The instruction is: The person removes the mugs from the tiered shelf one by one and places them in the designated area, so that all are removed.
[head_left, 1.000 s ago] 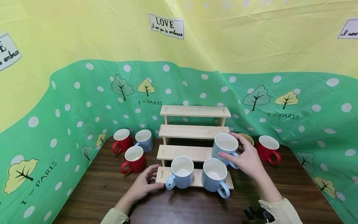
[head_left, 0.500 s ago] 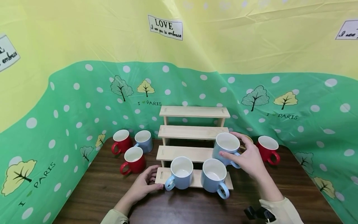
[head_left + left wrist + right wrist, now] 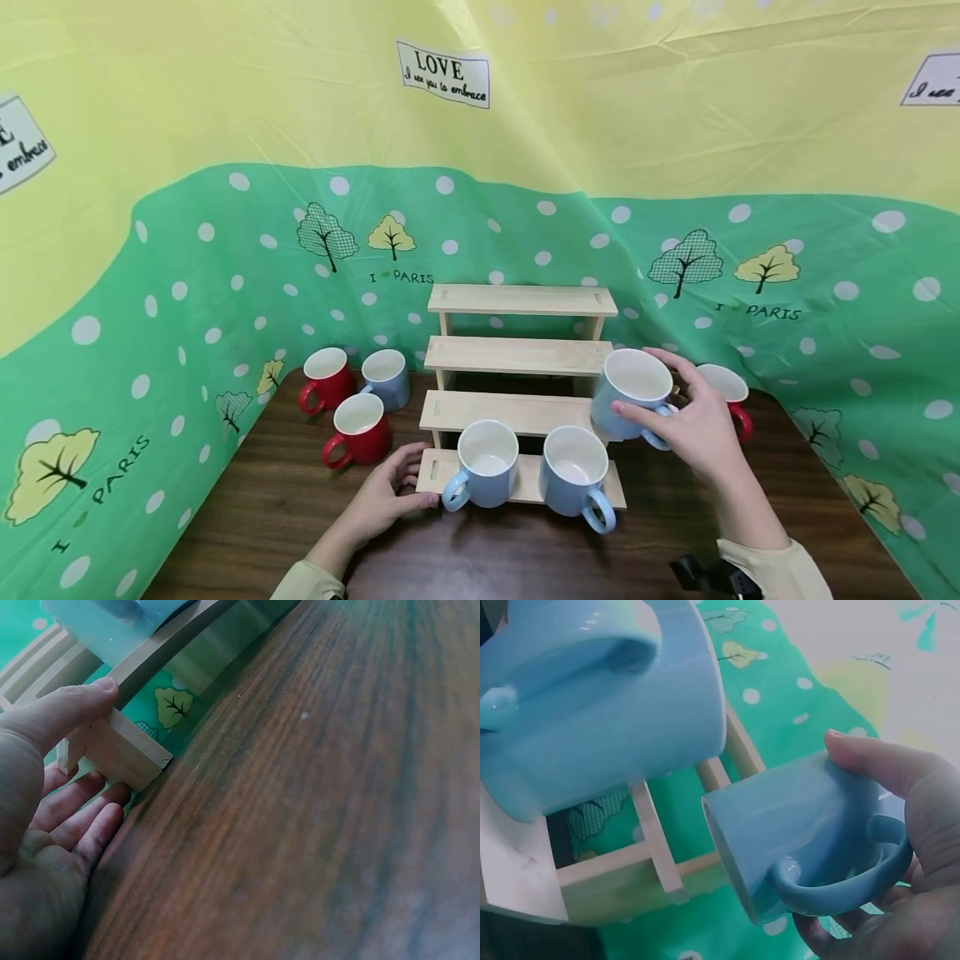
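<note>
A light wooden four-step stand (image 3: 517, 354) stands in the middle of the table. My left hand (image 3: 390, 487) grips the left end of its lowest step, thumb on top, fingers at the side panel (image 3: 124, 750). Two light-blue mugs (image 3: 487, 471) stand on that step, one handle pointing left, the other right. A third light-blue mug (image 3: 632, 396) is in my right hand (image 3: 701, 425), pinched between thumb and fingers, at the right end of the second step. In the right wrist view the held mug (image 3: 810, 832) has its handle toward the palm; a step mug (image 3: 630, 712) looms beside it.
Two red mugs (image 3: 363, 433) and one blue mug (image 3: 386, 379) stand left of the stand. At the right, another red mug (image 3: 726, 383) is partly hidden behind my right hand. A patterned green and yellow cloth (image 3: 525, 233) surrounds the dark wooden table (image 3: 465, 558).
My right hand has moved right with the held blue mug, which now covers the yellow mug seen behind it before. My left hand stays on the lowest step.
</note>
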`<state>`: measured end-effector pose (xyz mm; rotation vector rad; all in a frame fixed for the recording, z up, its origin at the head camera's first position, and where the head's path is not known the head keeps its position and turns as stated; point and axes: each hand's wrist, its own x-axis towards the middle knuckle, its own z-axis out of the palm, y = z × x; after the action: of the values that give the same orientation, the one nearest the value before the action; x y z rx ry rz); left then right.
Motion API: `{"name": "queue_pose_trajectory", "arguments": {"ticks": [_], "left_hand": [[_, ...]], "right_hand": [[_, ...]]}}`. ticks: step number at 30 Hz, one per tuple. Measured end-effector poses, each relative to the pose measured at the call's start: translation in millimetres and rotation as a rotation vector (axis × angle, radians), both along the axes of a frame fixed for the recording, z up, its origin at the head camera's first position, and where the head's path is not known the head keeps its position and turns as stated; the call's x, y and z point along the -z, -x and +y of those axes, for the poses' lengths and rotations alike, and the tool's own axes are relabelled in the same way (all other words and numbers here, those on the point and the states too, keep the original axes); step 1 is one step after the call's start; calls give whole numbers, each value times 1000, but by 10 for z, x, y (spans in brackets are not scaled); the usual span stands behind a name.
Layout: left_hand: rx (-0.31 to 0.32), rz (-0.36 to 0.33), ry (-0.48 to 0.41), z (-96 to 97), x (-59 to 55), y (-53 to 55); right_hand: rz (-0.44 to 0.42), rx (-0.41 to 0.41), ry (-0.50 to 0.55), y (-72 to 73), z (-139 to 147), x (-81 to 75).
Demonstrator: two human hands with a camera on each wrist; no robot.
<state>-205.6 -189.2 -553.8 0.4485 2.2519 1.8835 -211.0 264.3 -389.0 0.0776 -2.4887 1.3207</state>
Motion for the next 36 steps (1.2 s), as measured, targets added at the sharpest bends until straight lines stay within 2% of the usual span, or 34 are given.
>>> {"name": "queue_pose_trajectory", "arguments": {"ticks": [15, 23, 36], "left_hand": [[8, -6, -5, 8, -3, 4], [-3, -7, 7, -8, -6, 3], [-5, -15, 8, -2, -17, 3]], "right_hand": [[-16, 112, 9, -124, 211, 4], [4, 134, 15, -172, 293, 63], [-60, 172, -46, -230, 479, 233]]}}
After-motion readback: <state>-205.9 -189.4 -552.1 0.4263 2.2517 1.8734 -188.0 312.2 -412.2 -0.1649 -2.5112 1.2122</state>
